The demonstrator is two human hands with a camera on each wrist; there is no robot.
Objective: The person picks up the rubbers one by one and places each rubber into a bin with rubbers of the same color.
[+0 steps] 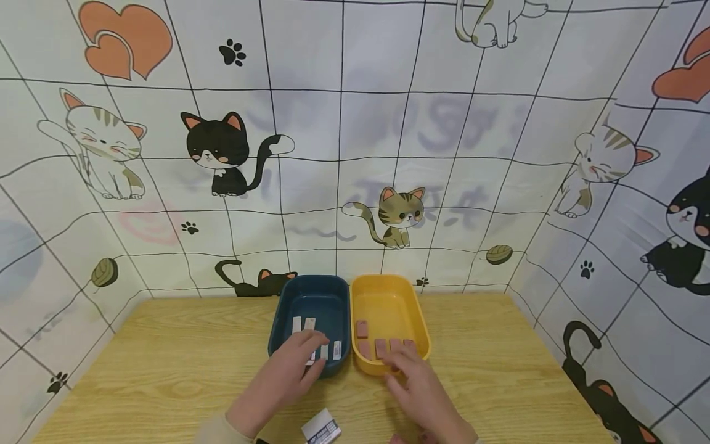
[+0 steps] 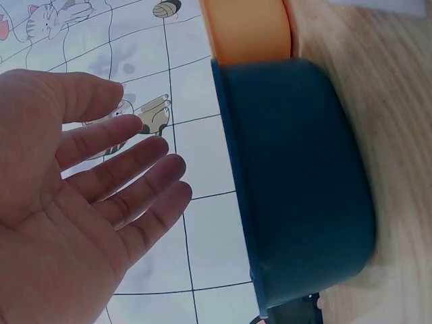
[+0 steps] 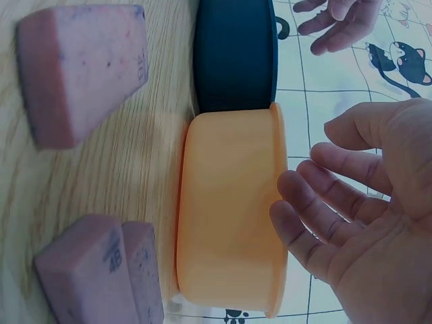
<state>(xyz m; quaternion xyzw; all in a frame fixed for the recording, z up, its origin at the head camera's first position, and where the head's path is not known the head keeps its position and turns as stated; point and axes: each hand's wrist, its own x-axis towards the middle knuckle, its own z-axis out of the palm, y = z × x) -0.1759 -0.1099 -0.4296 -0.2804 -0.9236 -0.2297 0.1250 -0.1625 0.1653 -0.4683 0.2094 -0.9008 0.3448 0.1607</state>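
My left hand (image 1: 291,364) hovers over the near part of a dark blue tray (image 1: 318,299), fingers relaxed and nothing in them. White block-shaped erasers (image 1: 337,350) with printed sleeves lie in that tray, some hidden by the hand. Over the near rim of the yellow tray (image 1: 383,303) is my right hand (image 1: 418,388), its fingers loosely bent. Several pink erasers (image 1: 362,329) lie inside this tray. Both wrist views show bare palms: the left hand (image 2: 88,182) beside the blue tray's wall, the right hand (image 3: 364,209) at the yellow rim.
The two trays stand side by side on the wood-grain table (image 1: 183,364). A white eraser (image 1: 322,427) lies near the front. More pink erasers (image 3: 101,74) rest on the table by the right wrist. A cat-patterned cloth (image 1: 310,135) rises behind the trays.
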